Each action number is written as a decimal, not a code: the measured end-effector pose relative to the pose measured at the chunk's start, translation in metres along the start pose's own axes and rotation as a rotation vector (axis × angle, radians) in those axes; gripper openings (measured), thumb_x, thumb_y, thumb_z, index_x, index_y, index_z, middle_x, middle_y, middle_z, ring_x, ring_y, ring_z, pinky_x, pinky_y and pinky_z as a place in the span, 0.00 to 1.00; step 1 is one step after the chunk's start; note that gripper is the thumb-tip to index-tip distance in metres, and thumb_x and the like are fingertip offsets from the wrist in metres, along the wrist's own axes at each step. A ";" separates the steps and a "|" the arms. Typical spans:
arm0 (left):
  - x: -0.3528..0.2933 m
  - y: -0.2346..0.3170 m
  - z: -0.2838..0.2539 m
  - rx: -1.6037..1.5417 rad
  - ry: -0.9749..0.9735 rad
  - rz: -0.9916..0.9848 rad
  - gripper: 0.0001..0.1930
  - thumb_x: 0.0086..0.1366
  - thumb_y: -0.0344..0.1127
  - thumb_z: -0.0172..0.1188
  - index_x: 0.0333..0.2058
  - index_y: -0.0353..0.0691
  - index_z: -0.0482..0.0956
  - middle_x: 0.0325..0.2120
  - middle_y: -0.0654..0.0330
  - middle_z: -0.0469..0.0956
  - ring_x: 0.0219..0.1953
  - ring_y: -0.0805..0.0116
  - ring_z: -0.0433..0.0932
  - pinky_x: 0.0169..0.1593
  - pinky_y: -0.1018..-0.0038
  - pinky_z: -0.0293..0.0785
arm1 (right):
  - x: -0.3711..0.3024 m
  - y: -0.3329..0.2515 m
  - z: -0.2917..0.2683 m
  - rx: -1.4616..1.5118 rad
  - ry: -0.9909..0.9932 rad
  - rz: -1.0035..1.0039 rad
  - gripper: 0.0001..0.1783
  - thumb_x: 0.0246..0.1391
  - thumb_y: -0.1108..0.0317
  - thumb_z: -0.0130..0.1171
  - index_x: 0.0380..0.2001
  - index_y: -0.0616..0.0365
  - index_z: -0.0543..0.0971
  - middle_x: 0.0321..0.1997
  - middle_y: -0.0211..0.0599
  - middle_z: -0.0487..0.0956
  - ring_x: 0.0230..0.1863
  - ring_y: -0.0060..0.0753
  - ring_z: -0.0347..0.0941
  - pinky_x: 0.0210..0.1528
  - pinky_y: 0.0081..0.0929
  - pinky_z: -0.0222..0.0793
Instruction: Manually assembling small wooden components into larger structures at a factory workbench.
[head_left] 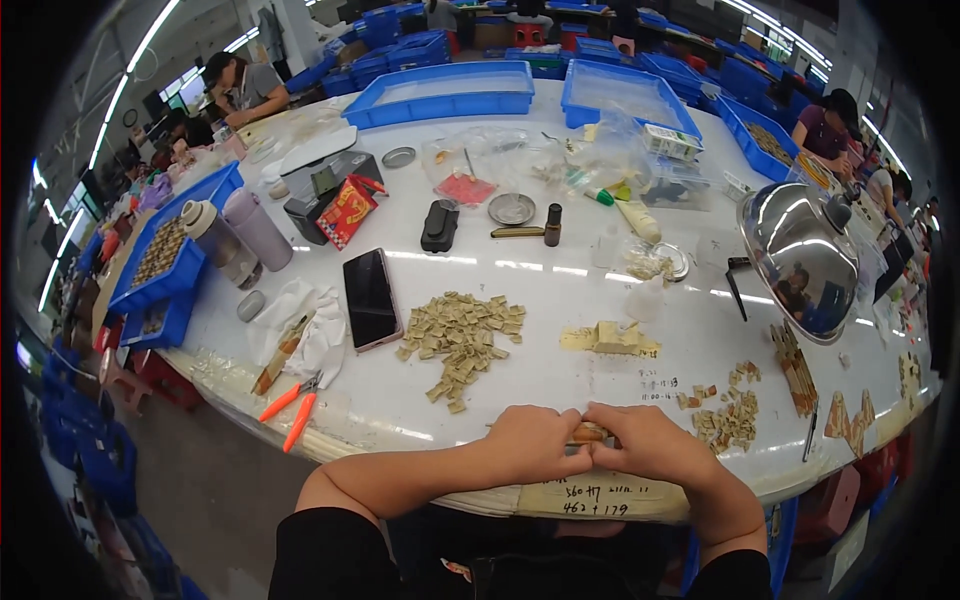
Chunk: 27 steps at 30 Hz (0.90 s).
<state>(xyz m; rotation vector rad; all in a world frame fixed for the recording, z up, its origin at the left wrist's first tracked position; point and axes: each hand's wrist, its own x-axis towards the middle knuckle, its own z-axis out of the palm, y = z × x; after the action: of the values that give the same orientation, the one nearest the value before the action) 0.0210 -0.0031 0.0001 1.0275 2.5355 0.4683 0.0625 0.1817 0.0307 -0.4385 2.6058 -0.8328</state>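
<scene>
At the table's near edge my left hand [533,440] and my right hand [645,441] meet, fingers closed around a small tan-and-brown piece [588,433]. Fingers cover most of it, so its exact kind does not show. A thin rod-like tip sticks out left of my left hand. Beyond that hand lies a heap of small beige pieces [465,338]. To the right of my right hand is a looser pile of beige and reddish-brown pieces [730,418]. Straight ahead, a beige block [618,338] rests on a yellowish patch of the tabletop.
Orange-handled pliers [302,402] lie at left near crumpled white tissue [318,325] and a phone [372,298]. Two bottles [257,228] stand further left. A shiny metal dome [800,262] sits at right. Blue trays [440,95] line the back. Other people sit around the table.
</scene>
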 end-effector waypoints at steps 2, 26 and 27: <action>0.003 0.001 0.001 -0.027 -0.010 0.024 0.23 0.57 0.54 0.48 0.32 0.37 0.73 0.20 0.52 0.78 0.23 0.50 0.75 0.28 0.64 0.71 | -0.002 -0.002 -0.003 -0.001 -0.011 0.030 0.17 0.47 0.59 0.54 0.39 0.57 0.73 0.33 0.45 0.79 0.30 0.49 0.73 0.33 0.35 0.68; 0.001 0.000 0.002 -0.043 0.025 0.061 0.22 0.57 0.53 0.49 0.34 0.36 0.73 0.18 0.51 0.77 0.22 0.50 0.75 0.27 0.64 0.71 | 0.000 -0.004 -0.003 -0.014 -0.022 0.013 0.19 0.47 0.60 0.54 0.42 0.59 0.72 0.37 0.45 0.79 0.33 0.52 0.73 0.35 0.36 0.68; 0.001 0.000 0.002 -0.042 0.025 0.063 0.22 0.57 0.53 0.49 0.34 0.36 0.73 0.18 0.51 0.77 0.22 0.50 0.75 0.27 0.64 0.71 | -0.001 -0.003 -0.003 -0.013 -0.011 0.002 0.20 0.47 0.60 0.54 0.42 0.59 0.72 0.37 0.46 0.79 0.33 0.52 0.73 0.35 0.36 0.68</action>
<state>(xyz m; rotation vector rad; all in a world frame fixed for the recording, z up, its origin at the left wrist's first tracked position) 0.0211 -0.0026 -0.0018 1.0947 2.5095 0.5530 0.0623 0.1811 0.0344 -0.4425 2.6020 -0.8114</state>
